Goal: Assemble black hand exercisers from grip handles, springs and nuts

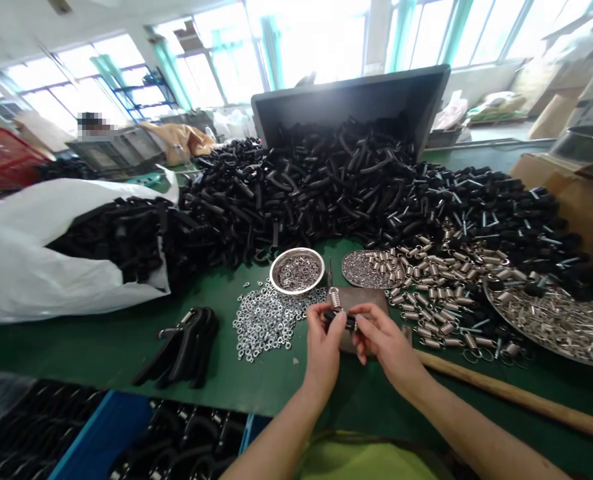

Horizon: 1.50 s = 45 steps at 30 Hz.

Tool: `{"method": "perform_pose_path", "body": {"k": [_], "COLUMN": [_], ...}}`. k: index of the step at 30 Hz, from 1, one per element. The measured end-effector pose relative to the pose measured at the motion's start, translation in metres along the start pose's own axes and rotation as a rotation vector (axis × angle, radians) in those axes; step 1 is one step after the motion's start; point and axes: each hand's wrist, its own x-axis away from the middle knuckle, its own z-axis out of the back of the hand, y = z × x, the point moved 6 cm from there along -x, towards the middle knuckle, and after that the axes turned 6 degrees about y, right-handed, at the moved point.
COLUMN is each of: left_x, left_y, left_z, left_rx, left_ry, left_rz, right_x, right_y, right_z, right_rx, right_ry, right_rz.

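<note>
My left hand [323, 343] and my right hand [382, 337] meet above a flat metal block [376, 301]. Between their fingertips is a small black part [345, 320], pinched from both sides; its full shape is hidden by the fingers. A silver coil spring [334, 298] stands just above my left fingertips, with a thin dark spike [330, 270] rising behind it. Whether the spring is joined to the black part I cannot tell. Just beyond the hands sit a round metal bowl [297, 291] of small metal pieces and an oval tray [346, 270] of tiny parts.
Loose nuts [264, 323] lie left of the hands, springs [439, 293] right. A wooden handle [521, 395] crosses the right front. Black curved parts [316, 180] heap behind; several more [186, 347] lie left. A plate [496, 310] holds metal pins. Blue crates [94, 433] stand below.
</note>
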Motion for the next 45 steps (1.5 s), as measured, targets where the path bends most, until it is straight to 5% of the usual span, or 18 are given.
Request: {"method": "perform_pose_path", "body": {"k": [3,7,9,12,16,21,27,33,38,45], "left_x": [0.007,0.000,-0.009,-0.019,-0.017,-0.011,-0.018,-0.020,-0.020,-0.020], "left_y": [0.008,0.002,-0.003,-0.011,-0.019,-0.026,-0.026,-0.023,-0.023,-0.022], "left_z": [0.004,0.001,0.000,-0.002,-0.010,-0.011,-0.010,-0.012,-0.013,-0.014], "left_rx": [-0.263,-0.502,-0.595,-0.777,-0.947,-1.005,-0.956,-0.956,-0.958,-0.978], "left_ry": [0.083,-0.063,-0.140,-0.212,-0.295,-0.299,-0.289,-0.328,-0.350,-0.393], "left_rz": [-0.151,-0.197,-0.250,-0.373,-0.492,-0.512,-0.524,-0.516,-0.533,-0.540], "right_x": [-0.001,-0.009,-0.023,-0.057,-0.106,-0.158,-0.176,-0.164,-0.119,-0.061], "right_y": [0.016,0.027,0.018,-0.017,-0.042,-0.021,-0.005,-0.023,-0.040,-0.014], "right_z": [-0.001,0.009,0.017,0.013,-0.035,-0.091,-0.102,-0.086,-0.035,0.022], "right_rx": [-0.166,0.174,0.533,1.012,1.376,1.497,1.515,1.353,1.198,1.155], "right_ry": [0.048,-0.081,-0.187,-0.166,-0.076,-0.026,0.006,0.002,-0.083,-0.112], "right_rz": [-0.123,-0.233,-0.140,0.231,0.570,0.588,0.565,0.548,0.565,0.559]}}
